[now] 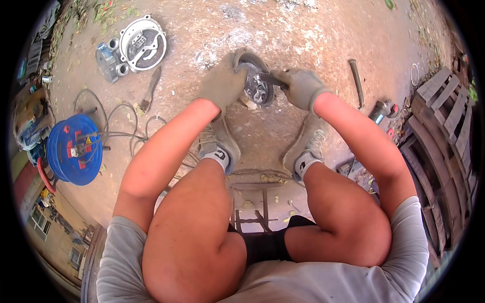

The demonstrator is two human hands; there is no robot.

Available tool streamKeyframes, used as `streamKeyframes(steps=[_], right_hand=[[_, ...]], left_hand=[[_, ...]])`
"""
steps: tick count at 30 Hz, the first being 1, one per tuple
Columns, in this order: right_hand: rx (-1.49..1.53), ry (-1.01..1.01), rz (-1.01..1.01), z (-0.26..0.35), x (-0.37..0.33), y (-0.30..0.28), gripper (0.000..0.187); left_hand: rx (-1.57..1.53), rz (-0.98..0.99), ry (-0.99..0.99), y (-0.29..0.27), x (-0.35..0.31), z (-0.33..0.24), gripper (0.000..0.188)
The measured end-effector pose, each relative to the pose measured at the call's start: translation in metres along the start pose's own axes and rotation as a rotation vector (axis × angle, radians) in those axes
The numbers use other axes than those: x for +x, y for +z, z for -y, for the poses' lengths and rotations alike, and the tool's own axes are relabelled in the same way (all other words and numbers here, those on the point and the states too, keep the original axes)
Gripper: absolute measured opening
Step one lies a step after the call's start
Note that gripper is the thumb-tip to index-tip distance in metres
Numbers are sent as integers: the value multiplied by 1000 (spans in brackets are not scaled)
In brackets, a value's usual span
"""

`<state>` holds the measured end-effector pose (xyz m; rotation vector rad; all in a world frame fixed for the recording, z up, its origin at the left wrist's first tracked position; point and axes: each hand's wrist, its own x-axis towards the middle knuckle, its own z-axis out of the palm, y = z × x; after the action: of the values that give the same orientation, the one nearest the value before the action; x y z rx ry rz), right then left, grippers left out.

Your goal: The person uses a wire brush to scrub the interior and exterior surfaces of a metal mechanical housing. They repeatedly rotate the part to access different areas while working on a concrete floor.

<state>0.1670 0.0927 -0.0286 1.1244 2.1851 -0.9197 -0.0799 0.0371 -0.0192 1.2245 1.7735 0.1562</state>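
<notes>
A round metal housing (269, 96) is tilted up in front of me, just beyond my shoes. It has a dark rim and a greyish, uneven interior. My left hand (222, 82), in a grey work glove, is closed on its left side; the fingertips are partly hidden. Closed around a dark, flat, blade-like tool (272, 79) is my gloved right hand (304, 88). The tool points left across the housing's opening, and its exact kind is unclear. A small pale piece (249, 104) shows under the housing's lower edge.
An open round metal casing (164, 45) lies far left beside a blue-grey part (106, 63). A wooden-handled brush (151, 88) is nearer. Cable winds from a blue reel (93, 166) at left. Right are a hammer-like tool (356, 83), a power tool (385, 110) and wooden pallets (444, 96).
</notes>
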Motion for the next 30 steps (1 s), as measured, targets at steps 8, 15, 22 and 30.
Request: streamKeyframes(steps=[8, 15, 22, 30], right_hand=[[248, 170, 123, 10, -22, -4, 63], [307, 154, 94, -13, -26, -2, 57], [368, 205, 3, -7, -16, 17, 49], [375, 112, 201, -25, -7, -23, 36]], left_hand=[[241, 31, -10, 3, 5, -35, 60], [342, 34, 91, 16, -3, -68, 59], [348, -12, 60, 17, 18, -62, 59], [345, 14, 42, 12, 19, -66, 59]])
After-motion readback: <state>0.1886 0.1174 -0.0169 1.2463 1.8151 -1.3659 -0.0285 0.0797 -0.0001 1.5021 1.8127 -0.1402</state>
